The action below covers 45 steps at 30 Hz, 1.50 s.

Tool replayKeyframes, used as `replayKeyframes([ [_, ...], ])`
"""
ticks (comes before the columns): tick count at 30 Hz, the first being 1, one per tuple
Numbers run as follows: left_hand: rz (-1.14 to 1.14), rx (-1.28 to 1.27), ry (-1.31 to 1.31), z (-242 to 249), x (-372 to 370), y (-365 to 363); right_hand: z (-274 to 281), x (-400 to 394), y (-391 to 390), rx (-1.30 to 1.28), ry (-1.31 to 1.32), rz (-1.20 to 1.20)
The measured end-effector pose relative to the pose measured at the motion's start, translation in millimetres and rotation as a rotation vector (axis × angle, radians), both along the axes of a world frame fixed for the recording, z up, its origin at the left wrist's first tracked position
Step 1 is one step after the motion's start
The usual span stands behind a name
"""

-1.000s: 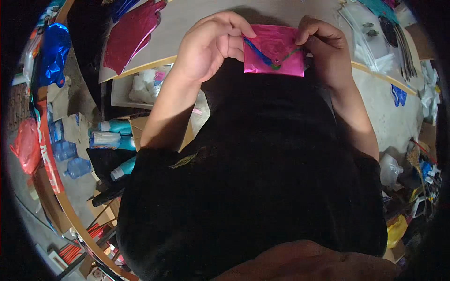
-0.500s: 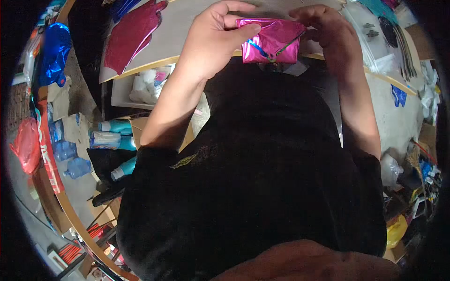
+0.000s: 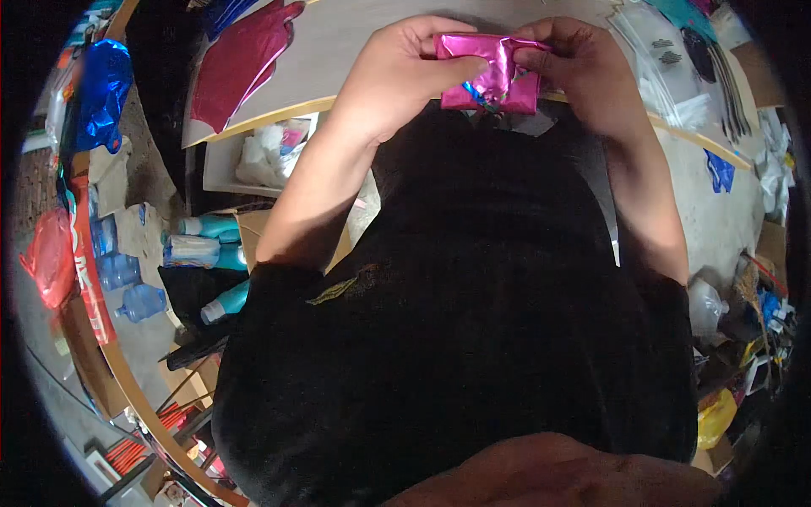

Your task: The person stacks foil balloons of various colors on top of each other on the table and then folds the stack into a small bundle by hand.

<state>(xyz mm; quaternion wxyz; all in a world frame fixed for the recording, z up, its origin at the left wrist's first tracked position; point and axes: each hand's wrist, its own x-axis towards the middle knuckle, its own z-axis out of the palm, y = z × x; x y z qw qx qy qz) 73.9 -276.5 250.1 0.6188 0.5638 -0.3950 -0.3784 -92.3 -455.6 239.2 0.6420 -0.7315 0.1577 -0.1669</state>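
Observation:
Between my hands is a folded piece of shiny pink foil (image 3: 517, 97) with blue and green marks on its front, held at the table's near edge. My left hand (image 3: 414, 63) grips its left side, thumb across the front and fingers behind. On the other side, my right hand (image 3: 579, 63) pinches the upper right part with thumb and fingers. The foil looks creased between the two thumbs. The fingers behind it are partly hidden.
Flat pink foil (image 3: 241, 68) lies on the table (image 3: 355, 46) at left. Clear plastic sleeves (image 3: 663, 63) lie at right. Below the table edge stands a white drawer (image 3: 221, 173) holding plastic bags. Teal bottles (image 3: 224, 302) and blue water jugs (image 3: 139, 302) are at left.
My right hand has come in from the right and now grips the foil, which was loose on that side. The foil's front has creased, and my left thumb has shifted inward.

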Motion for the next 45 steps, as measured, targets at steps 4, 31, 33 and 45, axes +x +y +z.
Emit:
replayKeyframes([
  [4,-0.033,0.049,-0.034,-2.8,4.1,1.6,1.7,-2.0,0.9,-0.002,-0.035,0.007],
  [31,-0.174,-0.042,0.499,-3.1,24.4,16.7,16.0,-16.7,12.8,-0.424,-0.517,-0.071],
  [33,-0.376,0.019,0.692,0.1,11.0,12.2,13.3,-15.8,12.9,-0.542,-0.575,-0.015],
  [45,-0.194,-0.054,0.492,-13.3,-6.8,-6.7,-41.0,65.7,10.4,0.289,-1.619,0.436],
])
